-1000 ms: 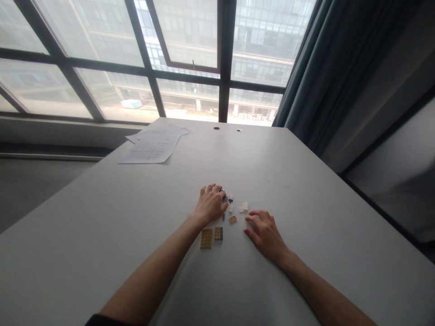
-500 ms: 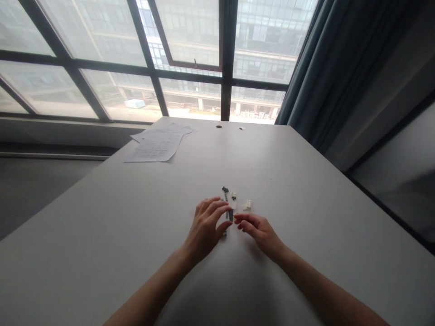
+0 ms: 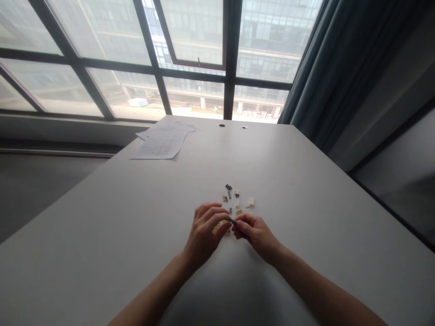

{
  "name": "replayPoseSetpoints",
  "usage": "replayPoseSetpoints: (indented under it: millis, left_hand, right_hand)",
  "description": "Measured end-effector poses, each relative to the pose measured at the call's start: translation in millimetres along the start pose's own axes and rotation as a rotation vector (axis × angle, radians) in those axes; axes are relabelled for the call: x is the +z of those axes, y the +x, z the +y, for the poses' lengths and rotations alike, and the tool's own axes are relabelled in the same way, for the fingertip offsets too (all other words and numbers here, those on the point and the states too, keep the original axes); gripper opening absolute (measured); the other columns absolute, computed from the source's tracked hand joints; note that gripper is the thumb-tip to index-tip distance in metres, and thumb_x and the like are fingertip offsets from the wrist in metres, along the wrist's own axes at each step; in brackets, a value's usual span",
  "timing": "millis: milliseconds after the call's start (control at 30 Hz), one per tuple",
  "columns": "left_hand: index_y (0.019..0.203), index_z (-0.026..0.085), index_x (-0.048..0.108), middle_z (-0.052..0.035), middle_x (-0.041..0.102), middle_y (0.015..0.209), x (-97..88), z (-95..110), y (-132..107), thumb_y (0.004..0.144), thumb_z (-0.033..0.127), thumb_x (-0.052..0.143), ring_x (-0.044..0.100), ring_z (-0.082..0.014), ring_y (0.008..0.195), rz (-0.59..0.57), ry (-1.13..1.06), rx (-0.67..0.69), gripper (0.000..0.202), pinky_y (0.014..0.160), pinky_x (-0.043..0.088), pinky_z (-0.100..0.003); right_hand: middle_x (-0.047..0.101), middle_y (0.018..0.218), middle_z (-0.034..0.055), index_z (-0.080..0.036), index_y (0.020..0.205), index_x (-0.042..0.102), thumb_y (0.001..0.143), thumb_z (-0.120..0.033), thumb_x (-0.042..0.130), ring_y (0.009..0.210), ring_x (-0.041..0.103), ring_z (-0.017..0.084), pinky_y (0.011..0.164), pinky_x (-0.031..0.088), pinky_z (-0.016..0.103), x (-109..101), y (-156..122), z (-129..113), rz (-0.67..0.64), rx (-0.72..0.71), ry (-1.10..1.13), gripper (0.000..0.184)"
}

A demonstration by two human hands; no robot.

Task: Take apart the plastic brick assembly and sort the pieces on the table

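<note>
My left hand (image 3: 205,231) and my right hand (image 3: 254,232) meet fingertip to fingertip just above the white table (image 3: 306,203). Both pinch a small dark brick piece (image 3: 233,221) between them. A tan plate (image 3: 217,226) shows partly under my left fingers. Just beyond the hands lie loose small bricks: a dark grey strip (image 3: 229,190), a white brick (image 3: 250,202), a small tan brick (image 3: 239,212) and a few tiny pieces (image 3: 236,194).
A loose stack of printed papers (image 3: 163,140) lies at the table's far left corner. Two small round holes (image 3: 222,125) sit near the far edge. A large window and a dark curtain (image 3: 326,77) stand behind the table.
My hands drew back from the scattered bricks toward me and came together. They now pinch one small piece between them, where earlier they lay flat among the bricks.
</note>
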State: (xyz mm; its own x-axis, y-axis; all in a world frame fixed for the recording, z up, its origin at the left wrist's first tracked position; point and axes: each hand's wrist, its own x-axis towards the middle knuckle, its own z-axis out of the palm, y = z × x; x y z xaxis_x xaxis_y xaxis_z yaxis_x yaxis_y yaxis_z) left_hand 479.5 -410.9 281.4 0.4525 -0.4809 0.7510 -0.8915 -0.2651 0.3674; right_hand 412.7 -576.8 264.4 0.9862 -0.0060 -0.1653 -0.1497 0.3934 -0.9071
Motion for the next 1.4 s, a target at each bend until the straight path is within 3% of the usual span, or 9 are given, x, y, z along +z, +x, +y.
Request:
replayPoseSetpoints:
  millis: [200,333,600,800,933,1067,1233,1400]
  left_hand:
    - [0.08,0.023,0.065,0.0013,0.07,0.086,1.1,2.0,-3.6,0.078,0.015,0.07,0.06,-0.0183,0.097,0.013,0.016,0.143,0.01,0.096,0.04,-0.04]
    - [0.081,0.024,0.065,0.0014,0.071,0.086,1.5,2.4,-5.2,0.078,0.017,0.07,0.06,-0.0182,0.097,0.003,0.029,0.167,0.009,0.095,0.04,-0.04]
    - [0.086,0.022,0.067,-0.0016,0.069,0.082,-3.2,-1.1,1.6,0.083,0.024,0.065,0.06,-0.0182,0.09,0.043,0.014,0.035,0.004,0.084,0.045,-0.035]
    - [0.098,0.022,0.066,-0.0037,0.068,0.091,-2.3,-2.2,-1.4,0.085,0.022,0.061,0.058,-0.0198,0.094,-0.07,0.042,0.0,0.014,0.086,0.043,-0.037]
    - [0.106,0.021,0.063,-0.0071,0.067,0.101,-2.6,-1.9,-3.3,0.08,0.035,0.067,0.056,-0.0238,0.102,-0.174,0.088,0.004,0.03,0.09,0.042,-0.041]
    - [0.102,0.023,0.065,-0.0065,0.067,0.101,0.3,-2.7,-4.4,0.082,0.036,0.065,0.056,-0.0232,0.103,-0.183,0.118,-0.002,0.024,0.091,0.041,-0.041]
    - [0.103,0.023,0.065,-0.0067,0.067,0.101,4.6,-2.2,-6.6,0.081,0.035,0.066,0.056,-0.0234,0.103,-0.201,0.127,-0.021,0.025,0.09,0.042,-0.041]
    - [0.105,0.023,0.064,-0.0072,0.066,0.104,7.3,-5.2,-10.4,0.077,0.032,0.07,0.055,-0.0248,0.104,-0.249,0.138,-0.001,0.031,0.09,0.041,-0.042]
  right_hand:
    - [0.064,0.073,0.0002,-0.017,0.088,0.068,0.076,-0.03,0.072,0.065,0.056,0.011,0.068,0.044,0.027,-0.9,-2.6,-5.7,0.016,-0.149,-0.032,0.019]
    - [0.064,0.073,0.0004,-0.018,0.09,0.069,0.077,-0.029,0.07,0.066,0.055,0.012,0.068,0.044,0.028,-2.2,-3.0,-7.1,-0.002,-0.191,-0.084,0.017]
    - [0.058,0.063,-0.0018,-0.016,0.075,0.066,0.075,-0.032,0.069,0.058,0.046,0.01,0.058,0.037,0.024,-3.8,-2.4,-3.9,0.031,-0.122,-0.214,0.016]
    - [0.058,0.062,-0.0016,-0.015,0.071,0.066,0.072,-0.033,0.071,0.059,0.046,0.01,0.059,0.036,0.024,-0.4,-4.6,-4.0,0.042,-0.099,-0.256,0.018]
    - [0.059,0.063,-0.0019,-0.015,0.071,0.067,0.07,-0.031,0.073,0.059,0.048,0.01,0.061,0.037,0.025,-1.8,-4.0,-4.9,0.047,-0.078,-0.241,0.017]
    - [0.062,0.069,-0.0008,-0.015,0.073,0.066,0.067,-0.03,0.075,0.065,0.053,0.012,0.065,0.04,0.025,-1.1,-4.3,-4.9,0.011,-0.059,-0.246,0.018]
    - [0.063,0.072,-0.0013,-0.018,0.091,0.062,0.066,-0.029,0.077,0.066,0.057,0.013,0.064,0.044,0.026,-0.5,-2.6,-1.4,0.056,-0.116,-0.195,0.032]
    - [0.063,0.069,-0.002,-0.02,0.095,0.059,0.074,-0.025,0.068,0.061,0.056,0.013,0.059,0.043,0.025,-5.7,0.1,4.5,0.113,-0.227,-0.362,0.024]
